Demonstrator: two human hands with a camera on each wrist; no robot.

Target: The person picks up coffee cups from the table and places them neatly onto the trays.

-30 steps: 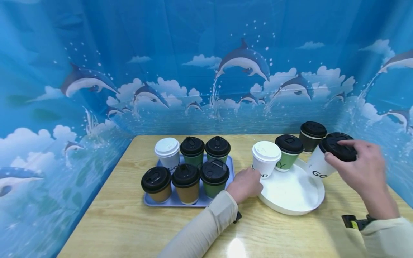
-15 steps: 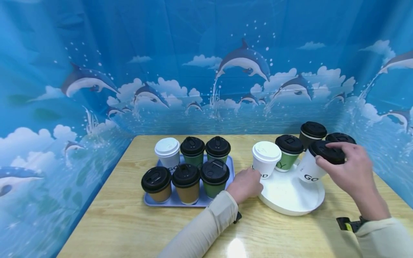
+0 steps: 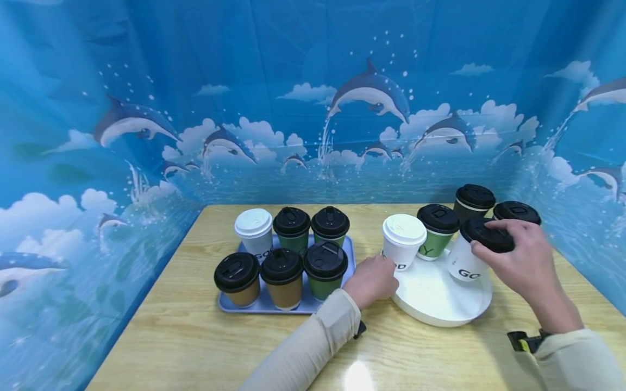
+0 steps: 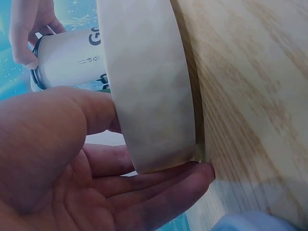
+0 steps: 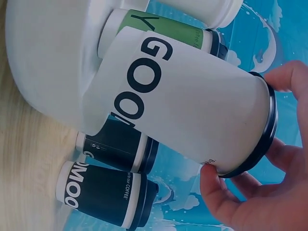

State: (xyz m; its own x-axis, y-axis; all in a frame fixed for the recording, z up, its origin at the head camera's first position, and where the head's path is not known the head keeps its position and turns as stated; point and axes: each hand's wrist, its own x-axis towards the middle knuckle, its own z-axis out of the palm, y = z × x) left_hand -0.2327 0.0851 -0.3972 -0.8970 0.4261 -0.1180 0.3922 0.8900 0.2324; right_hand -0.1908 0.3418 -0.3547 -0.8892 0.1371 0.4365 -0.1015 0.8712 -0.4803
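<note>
My right hand (image 3: 525,260) grips a white paper coffee cup (image 3: 464,260) around its black lid (image 5: 270,130). The cup leans slightly over the right part of a round white tray (image 3: 430,298), its base low within the tray's wall. My left hand (image 3: 373,281) holds the tray's left edge, thumb at the rim and fingers beneath the wall (image 4: 151,91) in the left wrist view. On the tray, a white cup with a white lid (image 3: 404,239) and a green cup with a black lid (image 3: 437,233) stand upright at the back left.
Two dark cups with black lids stand on the wooden table (image 3: 195,347) behind the tray, one dark cup (image 3: 470,209) partly hiding things there. Left of my left hand, a lavender tray (image 3: 225,305) carries several lidded cups. A dolphin-print curtain (image 3: 274,81) encloses the table.
My right hand has brought the white cup leftward and down over the round tray, uncovering a black lid behind it. The left hand has stayed at the tray's edge.
</note>
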